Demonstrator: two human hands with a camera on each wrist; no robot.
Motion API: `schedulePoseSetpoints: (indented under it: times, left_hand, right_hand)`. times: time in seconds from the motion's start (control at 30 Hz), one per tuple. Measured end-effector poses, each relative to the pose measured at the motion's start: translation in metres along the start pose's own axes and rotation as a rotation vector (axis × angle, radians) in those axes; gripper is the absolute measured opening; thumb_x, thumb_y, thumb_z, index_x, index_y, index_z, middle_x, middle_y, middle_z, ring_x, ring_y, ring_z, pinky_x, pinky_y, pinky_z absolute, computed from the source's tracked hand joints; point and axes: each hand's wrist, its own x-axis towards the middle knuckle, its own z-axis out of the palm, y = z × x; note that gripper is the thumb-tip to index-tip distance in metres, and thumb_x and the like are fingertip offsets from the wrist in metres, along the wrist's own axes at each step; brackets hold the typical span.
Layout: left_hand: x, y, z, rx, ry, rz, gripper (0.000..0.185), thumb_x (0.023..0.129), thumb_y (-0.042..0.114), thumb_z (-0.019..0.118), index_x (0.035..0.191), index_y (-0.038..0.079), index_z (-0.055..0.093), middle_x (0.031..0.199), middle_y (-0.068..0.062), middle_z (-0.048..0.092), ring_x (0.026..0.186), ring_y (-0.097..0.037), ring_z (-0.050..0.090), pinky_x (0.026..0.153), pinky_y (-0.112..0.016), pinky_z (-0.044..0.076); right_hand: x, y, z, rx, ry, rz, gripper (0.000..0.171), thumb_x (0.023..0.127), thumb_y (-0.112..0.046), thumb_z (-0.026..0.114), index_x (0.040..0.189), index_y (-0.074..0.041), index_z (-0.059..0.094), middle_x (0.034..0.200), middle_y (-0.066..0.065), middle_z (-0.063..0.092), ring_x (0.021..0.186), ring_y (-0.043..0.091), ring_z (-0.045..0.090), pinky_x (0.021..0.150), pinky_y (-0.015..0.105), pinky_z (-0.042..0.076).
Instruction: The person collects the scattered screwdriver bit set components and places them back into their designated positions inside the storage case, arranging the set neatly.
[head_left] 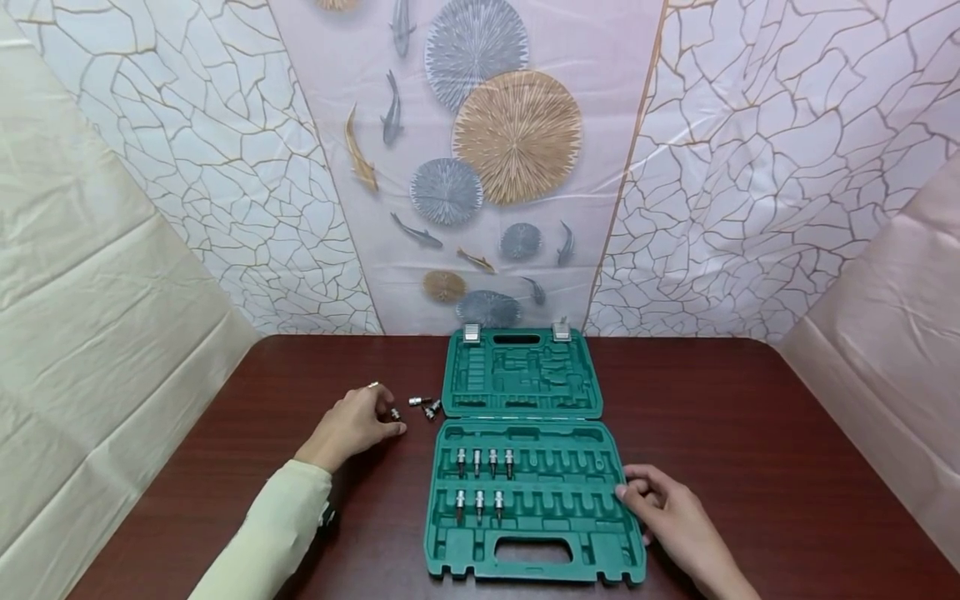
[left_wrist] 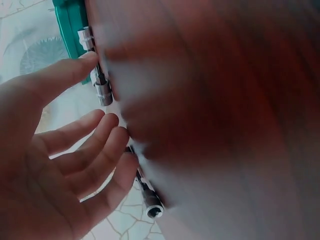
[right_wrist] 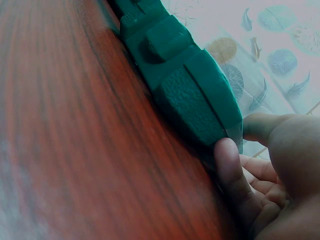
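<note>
Reaching over the dark red-brown wooden table (head_left: 750, 433), the person's left hand (head_left: 352, 425), in a pale green sleeve (head_left: 270, 533), lay at the left of the scene with its fingers loosely spread and curved; the left wrist view showed the palm open and nothing clasped in it. Its fingertips (left_wrist: 112, 122) were down among the loose chrome bit sockets (head_left: 426, 407) lying on the table just left of the case. In the head view about three or four of these small pieces could be made out, one by the fingertips and a little cluster just beside the case's hinge; the exact count could not be told. The left wrist view showed three of them close up, one near the thumb and one near the lowest finger.

In the middle lay one green plastic tool case (head_left: 525, 500), opened flat, its lid half (head_left: 521, 375) towards the wall with two silver latches (head_left: 471, 332) on its far edge. The near half held seven chrome bit sockets standing in their slots (head_left: 484, 462): four in the upper row and three in the lower row, all at the left end of the rows. A handle cut-out showed in the near edge.

At the right, the right hand (head_left: 667, 508) rested against the right edge of the case's near half, its fingers bent lightly on the rim. In the right wrist view the thumb (right_wrist: 230, 165) pressed on the textured green corner (right_wrist: 195, 110).
</note>
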Motion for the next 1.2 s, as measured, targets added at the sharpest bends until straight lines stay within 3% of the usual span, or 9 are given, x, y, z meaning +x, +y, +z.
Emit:
schedulePoseSetpoints:
  times: [0.17, 0.6, 0.77, 0.9, 1.2]
  left_hand:
    - [0.000, 0.006, 0.001, 0.059, 0.001, -0.013, 0.038, 0.086, 0.031, 0.089, 0.113, 0.010, 0.072, 0.098, -0.003, 0.069, 0.082, -0.020, 0.065, 0.075, -0.049, 0.056]
    - [-0.001, 0.011, 0.005, 0.182, -0.006, 0.063, 0.031, 0.088, 0.025, 0.081, 0.113, 0.006, 0.075, 0.102, -0.009, 0.071, 0.079, -0.021, 0.066, 0.069, -0.049, 0.058]
    - [-0.002, 0.012, 0.002, 0.184, -0.006, 0.076, 0.022, 0.088, 0.025, 0.080, 0.098, 0.007, 0.073, 0.085, -0.005, 0.065, 0.067, -0.019, 0.059, 0.058, -0.042, 0.052]
    - [-0.004, 0.011, 0.001, 0.184, -0.008, 0.083, 0.025, 0.088, 0.028, 0.079, 0.096, 0.007, 0.069, 0.075, -0.003, 0.059, 0.060, -0.018, 0.055, 0.054, -0.039, 0.047]
    - [-0.009, 0.012, -0.002, 0.192, 0.054, 0.123, 0.032, 0.085, 0.036, 0.075, 0.100, 0.009, 0.067, 0.090, -0.006, 0.064, 0.064, -0.018, 0.057, 0.057, -0.042, 0.052]
  right_hand:
    - [0.001, 0.001, 0.000, 0.008, 0.004, -0.002, 0.062, 0.102, -0.041, 0.070, 0.147, 0.001, 0.055, 0.110, 0.006, 0.069, 0.085, 0.019, 0.065, 0.062, 0.037, 0.056]
    - [-0.002, 0.001, 0.001, -0.008, 0.023, -0.012, 0.061, 0.101, -0.041, 0.071, 0.146, -0.002, 0.056, 0.112, 0.008, 0.068, 0.085, 0.018, 0.065, 0.063, 0.036, 0.058]
    - [0.001, 0.001, 0.002, -0.006, 0.030, -0.039, 0.060, 0.102, -0.039, 0.071, 0.146, -0.002, 0.057, 0.112, 0.008, 0.068, 0.084, 0.016, 0.064, 0.062, 0.036, 0.057]
    - [0.002, 0.004, 0.002, -0.016, 0.033, -0.060, 0.061, 0.102, -0.038, 0.072, 0.147, 0.000, 0.055, 0.112, 0.008, 0.069, 0.083, 0.015, 0.064, 0.061, 0.035, 0.057]
    - [0.000, 0.003, 0.002, -0.017, 0.040, -0.059, 0.058, 0.102, -0.037, 0.072, 0.146, -0.002, 0.057, 0.111, 0.008, 0.069, 0.082, 0.015, 0.064, 0.061, 0.035, 0.057]
